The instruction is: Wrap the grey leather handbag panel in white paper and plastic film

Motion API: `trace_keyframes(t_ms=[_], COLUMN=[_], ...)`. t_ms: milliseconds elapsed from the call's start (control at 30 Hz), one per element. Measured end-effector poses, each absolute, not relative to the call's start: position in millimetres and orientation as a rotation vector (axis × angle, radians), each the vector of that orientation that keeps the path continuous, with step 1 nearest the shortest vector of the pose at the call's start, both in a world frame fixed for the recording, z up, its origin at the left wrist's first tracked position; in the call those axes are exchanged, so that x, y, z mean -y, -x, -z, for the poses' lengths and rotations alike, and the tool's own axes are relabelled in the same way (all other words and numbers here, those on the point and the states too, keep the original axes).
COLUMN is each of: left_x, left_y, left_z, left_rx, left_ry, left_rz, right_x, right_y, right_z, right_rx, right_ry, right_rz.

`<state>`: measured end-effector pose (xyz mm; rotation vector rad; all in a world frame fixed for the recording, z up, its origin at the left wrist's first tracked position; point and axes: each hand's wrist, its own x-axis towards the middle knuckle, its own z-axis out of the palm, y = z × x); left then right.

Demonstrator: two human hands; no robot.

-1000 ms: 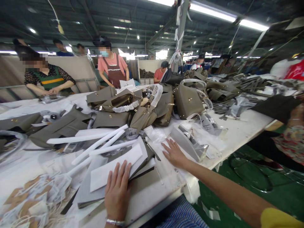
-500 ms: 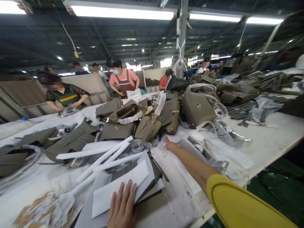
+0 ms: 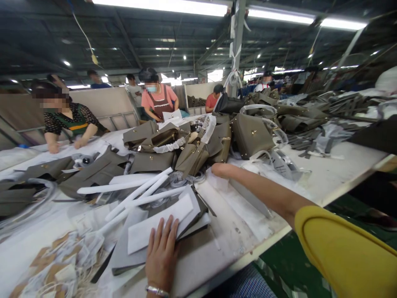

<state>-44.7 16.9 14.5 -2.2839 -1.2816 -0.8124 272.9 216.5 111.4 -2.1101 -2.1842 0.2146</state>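
Note:
My left hand (image 3: 163, 250) lies palm down with fingers stretched on a white padding sheet (image 3: 161, 225). That sheet rests on a flattened olive-brown bag (image 3: 203, 207) with grey lining, near the table's front edge. My right arm reaches far across the table. At its end my right hand (image 3: 219, 170) is bent down at the wrist, beside a thin whitish sheet (image 3: 218, 183); its fingers are hidden, so I cannot tell whether it grips the sheet. Just beyond it are piled olive-brown handbags (image 3: 252, 134), some with wrapped handles.
White padding rolls (image 3: 149, 194) lie left of the bag. Brown tags with strings (image 3: 58, 265) are heaped at the lower left. Loose dark straps (image 3: 310, 138) lie to the right. Two co-workers, one in a brown apron (image 3: 161, 103), stand across the table (image 3: 229, 256).
My right hand has moved slightly, its wrist now more bent, and the right sleeve has shifted right. My left hand stays flat on the padding sheet. The camera view has shifted a little.

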Motion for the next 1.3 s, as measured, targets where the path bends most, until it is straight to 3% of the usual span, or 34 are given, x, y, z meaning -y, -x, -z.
trace_keyframes(t_ms=[233, 533, 733, 1033, 1300], left_x=[-14, -12, -12, -11, -12], left_y=[43, 42, 42, 43, 42], left_z=[-16, -18, -19, -16, -17], left_rx=[1.317, 1.324, 1.315, 1.337, 1.327], left_ry=[2.299, 2.288, 2.261, 2.305, 2.324], left_rz=[0.833, 0.788, 0.772, 0.795, 0.796], right_x=[-152, -100, -89, 5, 6], right_y=[-300, -310, -307, -328, -326], right_z=[-131, -85, -92, -88, -77], right_rx=[2.325, 2.149, 2.202, 2.247, 2.215], right_ry=[2.177, 2.233, 2.18, 2.296, 2.326], right_rz=[-0.147, -0.075, -0.1, -0.134, -0.04])
